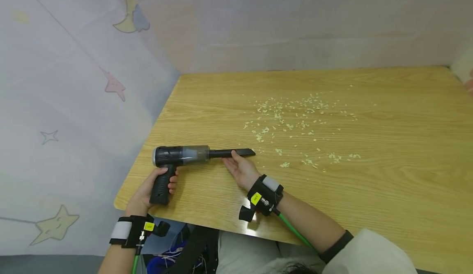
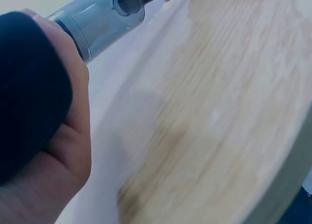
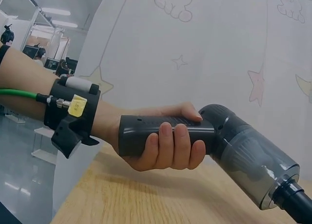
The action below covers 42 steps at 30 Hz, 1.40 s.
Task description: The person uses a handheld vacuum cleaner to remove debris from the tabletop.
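A black handheld vacuum cleaner (image 1: 168, 156) with a clear dust cup (image 2: 105, 29) lies level across the left front of the table, its slim crevice nozzle (image 1: 219, 153) pointing right. My left hand (image 1: 145, 189) grips the handle (image 3: 136, 136), fingers wrapped round it, as the right wrist view shows from the side. At the nozzle's far part, my right hand (image 1: 244, 172) holds it, thumb on top and fingers underneath. Small pale scraps (image 1: 265, 130) are scattered over the table beyond the nozzle tip.
The wooden table (image 1: 406, 150) has a rounded left front corner. A printed curtain (image 1: 74, 81) hangs along the left side and behind. Green cables (image 1: 295, 232) run from both wrist straps. Below the front edge sits a blue container (image 1: 162, 263) with wires.
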Each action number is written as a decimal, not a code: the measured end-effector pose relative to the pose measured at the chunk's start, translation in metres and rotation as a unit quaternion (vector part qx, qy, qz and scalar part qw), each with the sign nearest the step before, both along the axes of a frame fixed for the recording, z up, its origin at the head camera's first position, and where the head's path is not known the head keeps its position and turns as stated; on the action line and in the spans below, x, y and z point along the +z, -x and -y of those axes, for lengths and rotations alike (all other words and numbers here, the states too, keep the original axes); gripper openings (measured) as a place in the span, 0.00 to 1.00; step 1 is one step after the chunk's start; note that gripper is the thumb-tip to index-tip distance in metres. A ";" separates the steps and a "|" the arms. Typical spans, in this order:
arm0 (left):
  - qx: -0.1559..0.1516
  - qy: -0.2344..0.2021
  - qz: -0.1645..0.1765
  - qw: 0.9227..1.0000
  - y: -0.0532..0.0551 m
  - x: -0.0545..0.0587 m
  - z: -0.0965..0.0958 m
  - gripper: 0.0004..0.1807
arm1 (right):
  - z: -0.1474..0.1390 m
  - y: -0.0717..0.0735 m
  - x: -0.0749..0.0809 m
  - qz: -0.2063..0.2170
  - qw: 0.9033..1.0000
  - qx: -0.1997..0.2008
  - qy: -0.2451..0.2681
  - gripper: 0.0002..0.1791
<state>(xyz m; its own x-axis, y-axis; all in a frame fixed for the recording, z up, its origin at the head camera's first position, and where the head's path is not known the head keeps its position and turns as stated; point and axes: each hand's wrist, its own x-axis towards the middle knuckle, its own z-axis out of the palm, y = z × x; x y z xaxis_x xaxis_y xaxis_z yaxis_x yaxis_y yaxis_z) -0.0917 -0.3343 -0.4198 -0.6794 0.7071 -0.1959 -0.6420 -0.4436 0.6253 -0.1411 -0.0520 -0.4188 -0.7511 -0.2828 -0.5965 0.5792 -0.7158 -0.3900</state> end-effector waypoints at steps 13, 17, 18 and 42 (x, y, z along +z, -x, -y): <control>0.024 0.004 0.007 1.000 -0.006 0.006 0.010 0.28 | 0.016 0.012 -0.002 -0.006 1.000 0.027 0.008 0.25; 0.029 -0.002 0.009 1.000 -0.009 0.009 0.013 0.30 | 0.022 0.015 -0.003 -0.005 0.999 0.036 0.013 0.25; 0.030 -0.003 0.009 1.000 -0.009 0.010 0.013 0.30 | 0.023 0.016 -0.004 -0.003 0.999 0.038 0.013 0.25; 0.024 -0.020 -0.006 0.999 -0.028 0.023 0.034 0.32 | 0.050 0.013 -0.004 -0.003 0.997 0.072 0.010 0.23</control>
